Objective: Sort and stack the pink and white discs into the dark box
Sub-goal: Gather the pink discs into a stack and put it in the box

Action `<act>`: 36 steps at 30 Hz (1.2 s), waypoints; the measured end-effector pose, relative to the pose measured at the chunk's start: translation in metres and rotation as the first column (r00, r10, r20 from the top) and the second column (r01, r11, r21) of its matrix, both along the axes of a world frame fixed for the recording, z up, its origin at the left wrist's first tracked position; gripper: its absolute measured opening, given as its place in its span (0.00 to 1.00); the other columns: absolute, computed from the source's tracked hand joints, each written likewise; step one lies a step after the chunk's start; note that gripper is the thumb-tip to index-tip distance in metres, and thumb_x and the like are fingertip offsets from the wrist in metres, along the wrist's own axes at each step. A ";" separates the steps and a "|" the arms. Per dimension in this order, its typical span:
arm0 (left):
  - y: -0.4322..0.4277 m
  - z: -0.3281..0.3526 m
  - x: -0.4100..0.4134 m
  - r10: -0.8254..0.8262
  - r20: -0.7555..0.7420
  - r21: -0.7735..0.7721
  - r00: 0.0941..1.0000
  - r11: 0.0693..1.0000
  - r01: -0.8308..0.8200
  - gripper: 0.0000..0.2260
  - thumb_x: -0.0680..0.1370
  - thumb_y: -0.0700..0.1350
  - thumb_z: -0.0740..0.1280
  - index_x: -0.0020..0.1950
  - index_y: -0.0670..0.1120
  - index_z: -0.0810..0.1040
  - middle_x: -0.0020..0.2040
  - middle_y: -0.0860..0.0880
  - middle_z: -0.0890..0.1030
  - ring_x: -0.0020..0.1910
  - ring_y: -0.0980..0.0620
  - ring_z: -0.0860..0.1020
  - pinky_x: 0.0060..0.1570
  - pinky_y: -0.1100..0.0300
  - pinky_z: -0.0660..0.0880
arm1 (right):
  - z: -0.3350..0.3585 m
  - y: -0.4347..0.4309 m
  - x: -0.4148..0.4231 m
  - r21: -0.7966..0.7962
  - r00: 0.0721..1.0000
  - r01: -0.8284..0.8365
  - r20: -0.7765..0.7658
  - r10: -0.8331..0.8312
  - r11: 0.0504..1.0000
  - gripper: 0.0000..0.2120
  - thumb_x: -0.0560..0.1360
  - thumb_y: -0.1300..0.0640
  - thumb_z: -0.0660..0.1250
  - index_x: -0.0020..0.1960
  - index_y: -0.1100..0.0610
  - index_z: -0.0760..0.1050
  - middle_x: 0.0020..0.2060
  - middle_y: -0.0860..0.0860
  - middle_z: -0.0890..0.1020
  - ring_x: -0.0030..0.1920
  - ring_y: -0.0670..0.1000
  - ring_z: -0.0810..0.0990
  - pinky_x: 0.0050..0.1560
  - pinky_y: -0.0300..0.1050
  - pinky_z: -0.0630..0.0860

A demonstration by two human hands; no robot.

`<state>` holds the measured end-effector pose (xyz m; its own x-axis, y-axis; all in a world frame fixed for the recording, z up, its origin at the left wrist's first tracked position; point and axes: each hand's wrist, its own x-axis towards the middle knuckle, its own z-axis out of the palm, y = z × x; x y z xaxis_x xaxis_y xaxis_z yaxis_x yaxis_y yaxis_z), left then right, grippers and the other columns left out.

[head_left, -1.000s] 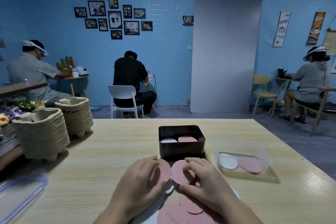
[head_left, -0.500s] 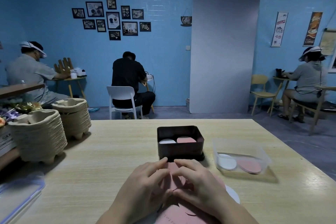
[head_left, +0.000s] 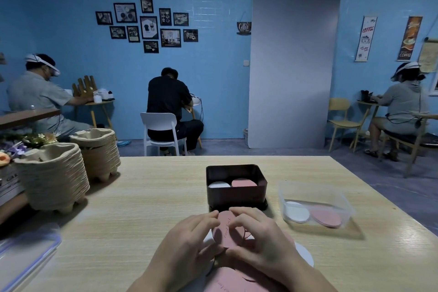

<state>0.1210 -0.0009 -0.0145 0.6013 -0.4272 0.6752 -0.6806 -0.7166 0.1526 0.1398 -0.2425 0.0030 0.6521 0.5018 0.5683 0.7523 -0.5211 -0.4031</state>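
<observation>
at the near edge of the desk point(head_left: 132, 208), a loose pile of pink discs point(head_left: 227, 280) is lying over white ones, a white disc point(head_left: 305, 256) peeking out at the pile's right. just beyond, the left hand point(head_left: 187, 244) and the right hand point(head_left: 263, 242) are meeting over a small stack of pink discs point(head_left: 225, 230); a second ago the two hands were each resting on a separate pink disc laid side by side, and they are now closing together, so those discs are being gathered one upon another. the grip of each hand is pinching the stack at its rim, fingertips curled onto its far edge, the printed top face tilting up toward the camera. this suggests that a pink batch is being squared before being carried forward. directly behind the hands, the dark box point(head_left: 237, 187) is standing open, holding a white stack point(head_left: 218, 184) on the left and a pink stack point(head_left: 244, 182) on the right, both sitting below the rim; the gathered discs likely belong on the pink side. to the right, a clear plastic tub point(head_left: 315, 199) is holding a white disc and a pink one, lying flat and overlapping. at far left, two stacks of pulp trays point(head_left: 54, 178) are standing on the desk.
</observation>
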 end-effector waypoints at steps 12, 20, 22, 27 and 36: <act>0.000 0.004 -0.003 -0.011 -0.010 0.003 1.000 1.000 0.011 0.18 0.74 0.53 0.74 0.61 0.54 0.73 0.62 0.56 0.81 0.55 0.53 0.81 0.50 0.59 0.75 | 0.001 -0.001 -0.001 -0.002 1.000 -0.001 0.002 0.001 1.000 0.16 0.71 0.38 0.74 0.53 0.44 0.77 0.67 0.39 0.75 0.69 0.38 0.70 0.64 0.38 0.71; -0.001 0.004 -0.005 -0.008 -0.016 -0.004 1.000 1.000 0.008 0.19 0.72 0.52 0.75 0.60 0.55 0.73 0.62 0.59 0.80 0.56 0.53 0.81 0.49 0.58 0.77 | 0.000 -0.001 0.000 -0.062 1.000 0.022 0.023 -0.021 0.998 0.16 0.71 0.37 0.72 0.53 0.44 0.75 0.68 0.37 0.72 0.70 0.35 0.67 0.64 0.37 0.71; -0.001 0.003 -0.004 -0.001 -0.030 -0.005 1.000 1.000 0.001 0.19 0.72 0.53 0.75 0.60 0.55 0.74 0.63 0.59 0.80 0.56 0.54 0.81 0.49 0.59 0.77 | 0.001 -0.001 0.000 -0.068 0.999 0.034 0.033 -0.032 0.997 0.17 0.71 0.36 0.71 0.53 0.44 0.76 0.68 0.38 0.73 0.69 0.36 0.68 0.62 0.37 0.72; -0.001 0.004 -0.003 0.017 -0.080 -0.014 0.997 1.000 -0.018 0.18 0.73 0.54 0.74 0.59 0.56 0.74 0.60 0.59 0.81 0.55 0.55 0.80 0.51 0.58 0.76 | 0.003 -0.001 -0.003 -0.069 0.998 0.055 0.017 -0.054 0.996 0.17 0.71 0.34 0.70 0.53 0.43 0.75 0.66 0.34 0.71 0.68 0.36 0.68 0.58 0.38 0.74; 0.002 0.011 -0.001 0.084 -0.126 0.028 0.988 0.996 -0.081 0.14 0.78 0.57 0.68 0.62 0.56 0.73 0.55 0.59 0.81 0.52 0.58 0.79 0.49 0.60 0.76 | 0.013 -0.018 0.008 -0.045 0.996 0.074 -0.044 -0.076 0.996 0.19 0.69 0.33 0.72 0.50 0.46 0.77 0.61 0.37 0.76 0.66 0.37 0.70 0.63 0.36 0.69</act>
